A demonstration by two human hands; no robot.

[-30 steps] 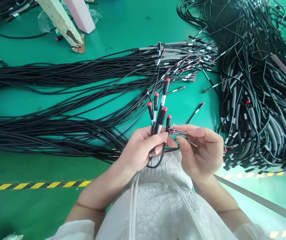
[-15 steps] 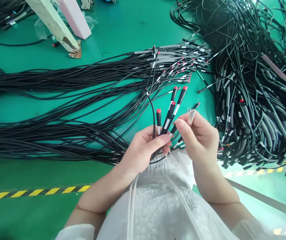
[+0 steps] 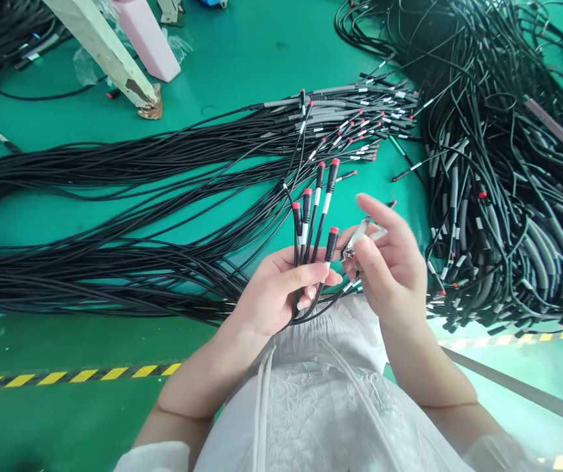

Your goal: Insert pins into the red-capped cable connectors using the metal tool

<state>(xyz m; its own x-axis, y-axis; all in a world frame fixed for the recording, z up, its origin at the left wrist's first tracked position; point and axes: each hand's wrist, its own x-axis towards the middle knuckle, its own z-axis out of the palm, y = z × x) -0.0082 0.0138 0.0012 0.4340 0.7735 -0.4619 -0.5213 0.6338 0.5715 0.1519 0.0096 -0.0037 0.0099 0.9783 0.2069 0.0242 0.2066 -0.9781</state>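
Note:
My left hand is closed around several black cables, whose connector ends stand up in a fan. Most of these ends carry red caps and white labels. One red-capped connector leans towards my right hand, just above my left thumb. My right hand holds a small silver tool that looks like a nail clipper, between thumb and fingers, with the index finger raised. The tool is close beside that connector; I see a gap between them.
Long bundles of black cable stretch leftward across the green table. A large tangled cable heap lies at the right. A chipped pale post and a pink block stand at the back left.
The cable ends in my left hand have shifted left and spread out. My right index finger has lifted, and the silver tool has turned and lowered towards the nearest connector.

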